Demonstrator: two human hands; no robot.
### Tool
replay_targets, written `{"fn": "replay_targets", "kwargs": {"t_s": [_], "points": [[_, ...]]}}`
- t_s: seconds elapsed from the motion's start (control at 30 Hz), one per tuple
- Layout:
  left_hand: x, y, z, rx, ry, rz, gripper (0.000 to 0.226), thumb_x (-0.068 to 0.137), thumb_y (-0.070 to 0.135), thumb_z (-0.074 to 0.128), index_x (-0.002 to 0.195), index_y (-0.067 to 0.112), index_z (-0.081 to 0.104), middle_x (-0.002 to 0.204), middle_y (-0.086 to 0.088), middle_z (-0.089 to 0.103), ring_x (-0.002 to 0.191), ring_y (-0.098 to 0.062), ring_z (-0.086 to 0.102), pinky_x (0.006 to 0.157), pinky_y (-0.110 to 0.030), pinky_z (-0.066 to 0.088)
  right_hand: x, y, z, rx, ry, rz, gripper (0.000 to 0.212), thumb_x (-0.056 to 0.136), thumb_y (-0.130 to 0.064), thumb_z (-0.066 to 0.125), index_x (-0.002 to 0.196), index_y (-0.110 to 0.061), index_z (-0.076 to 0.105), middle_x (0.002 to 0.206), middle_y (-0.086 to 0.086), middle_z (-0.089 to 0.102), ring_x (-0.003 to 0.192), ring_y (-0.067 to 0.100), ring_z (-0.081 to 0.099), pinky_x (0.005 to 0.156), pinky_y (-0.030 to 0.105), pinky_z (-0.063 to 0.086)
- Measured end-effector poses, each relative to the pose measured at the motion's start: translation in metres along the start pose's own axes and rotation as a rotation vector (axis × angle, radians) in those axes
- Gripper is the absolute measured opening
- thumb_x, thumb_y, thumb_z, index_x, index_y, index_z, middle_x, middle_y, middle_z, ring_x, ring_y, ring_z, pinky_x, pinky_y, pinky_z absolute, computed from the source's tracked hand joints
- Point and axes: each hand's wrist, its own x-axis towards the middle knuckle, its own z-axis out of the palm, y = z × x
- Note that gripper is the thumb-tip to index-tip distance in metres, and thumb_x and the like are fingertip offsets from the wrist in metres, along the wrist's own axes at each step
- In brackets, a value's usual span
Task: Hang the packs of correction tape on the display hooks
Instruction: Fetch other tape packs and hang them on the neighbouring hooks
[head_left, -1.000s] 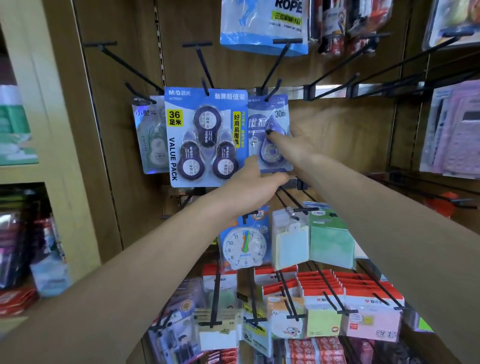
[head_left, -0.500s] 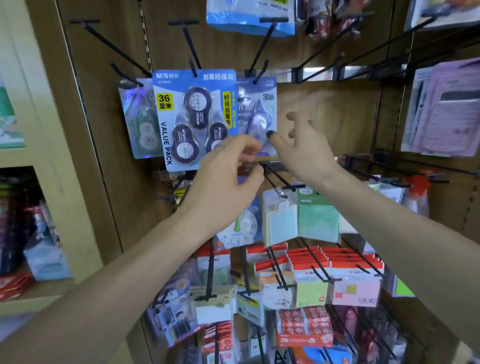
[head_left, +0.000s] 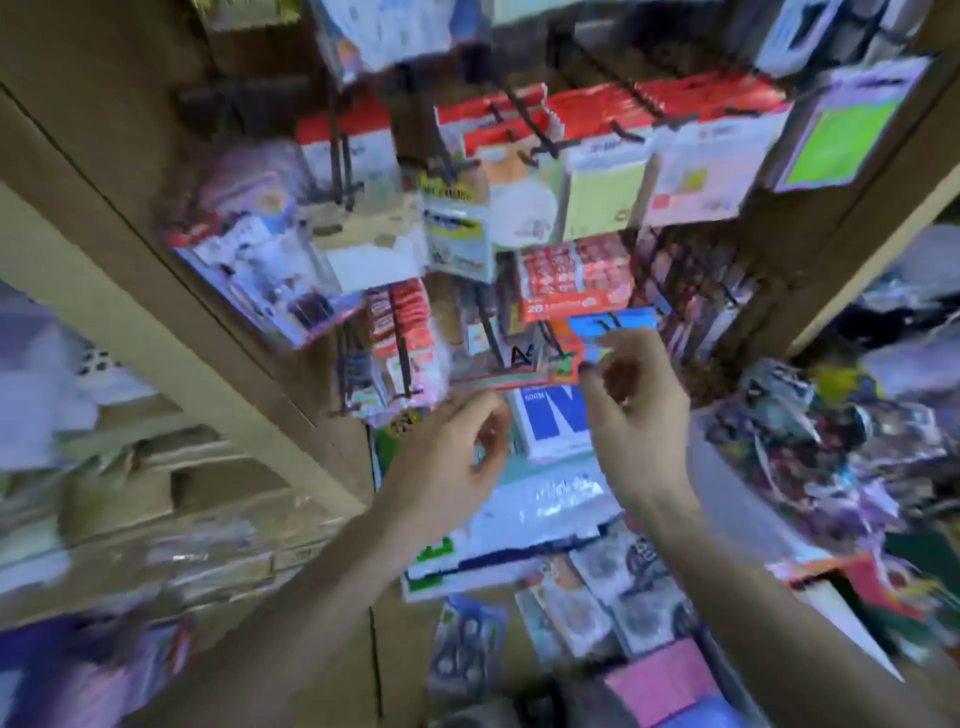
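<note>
Left hand: my left hand (head_left: 457, 457) hung low in front of the display, fingers loosely curled; I saw nothing between them, so I took it as relaxed and empty.
Right hand: my right hand (head_left: 636, 410) sat just beside it and a little higher, thumb and fingers bent inward as if about to pinch; the blur kept me from telling whether anything was held.
Arms: both forearms reached up from the bottom of the view, converging toward the middle of the rack, wrists roughly level.
Correction tape packs: none was in either hand that I could confirm; flat blister packs (head_left: 597, 587) lay in a loose pile below the hands, and some looked like the round-bodied tape packs, though smearing made that uncertain.
Display hooks: black display hooks (head_left: 535, 140) stuck out of the wooden back panel (head_left: 104, 171) above, mostly loaded with red-topped sticky-note packs (head_left: 691, 156).
Step in hand: I judged this as the gap between hangings, going down for the next pack.
Next move: it called for picking one pack from the pile by its top edge, finding the hang hole, and lifting it to a free hook.
</note>
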Motion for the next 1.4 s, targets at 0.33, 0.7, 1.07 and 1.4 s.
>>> {"fn": "replay_targets", "kwargs": {"t_s": [0.33,0.7,1.07,1.4], "points": [[-0.129,-0.138,0.144,-0.124,-0.466,-0.695,0.023,0.102,0.023,0.062,0.121,0.012,0.055,0.116,-0.004,0.065,0.102,-0.017,0.066,0.092,-0.044,0.056,-0.170,0.223,0.025,-0.346,-0.256,0.907,0.024,0.092,-0.013,0.066,0.114,-0.013,0.058,0.084,0.004,0.070,0.083,0.033,0.068,0.072,0.035,0.050],[-0.215,-0.271,0.278,-0.062,-0.605,-1.091,0.071,0.084,0.027,0.083,0.138,0.007,0.041,0.136,-0.014,0.045,0.120,-0.028,0.053,0.090,-0.031,0.044,-0.285,0.383,0.103,-0.338,-0.560,1.310,0.071,0.089,-0.030,0.076,0.149,-0.015,0.041,0.122,0.013,0.068,0.101,0.025,0.062,0.067,0.029,0.043],[-0.253,-0.346,0.373,-0.025,-0.501,-1.379,0.129,0.064,0.050,0.096,0.156,-0.001,0.021,0.156,-0.025,0.033,0.146,-0.039,0.037,0.113,-0.044,0.041,-0.320,0.454,0.185,0.000,-0.477,1.522,0.077,0.090,-0.031,0.073,0.153,-0.015,0.034,0.130,0.013,0.061,0.109,0.029,0.063,0.090,0.037,0.052],[-0.268,-0.368,0.389,-0.023,-0.470,-1.321,0.128,0.027,0.089,0.083,0.126,0.011,0.062,0.125,-0.011,0.067,0.120,-0.032,0.063,0.097,-0.047,0.055,-0.313,0.468,0.175,0.114,-0.428,1.580,0.052,0.084,-0.031,0.078,0.127,-0.018,0.052,0.113,0.008,0.062,0.075,0.009,0.059,0.055,0.020,0.041]]}}
